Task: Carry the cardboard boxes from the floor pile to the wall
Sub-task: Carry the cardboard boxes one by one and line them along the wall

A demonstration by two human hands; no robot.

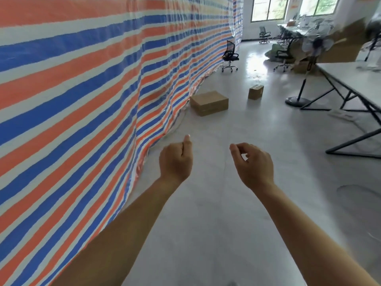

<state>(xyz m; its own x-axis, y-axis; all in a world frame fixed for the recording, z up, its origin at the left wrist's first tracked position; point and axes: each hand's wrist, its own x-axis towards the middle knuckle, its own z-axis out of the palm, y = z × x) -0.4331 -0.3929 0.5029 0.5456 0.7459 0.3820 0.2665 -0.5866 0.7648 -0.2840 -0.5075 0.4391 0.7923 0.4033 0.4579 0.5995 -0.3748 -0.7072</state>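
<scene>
Flat brown box [209, 102], closed, by striped tarp [82, 100], smaller box [256, 92] perhaps taped

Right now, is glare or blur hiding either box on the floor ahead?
Head view: the large box and the small box read fairly sharp; window glare washes the floor beyond them, by the office chair; the top right is smeared; the wide-angle lens bows the striped tarp.

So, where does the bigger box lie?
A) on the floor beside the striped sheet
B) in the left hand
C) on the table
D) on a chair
A: the bigger box rests on the floor, close beside the striped sheet.
</scene>
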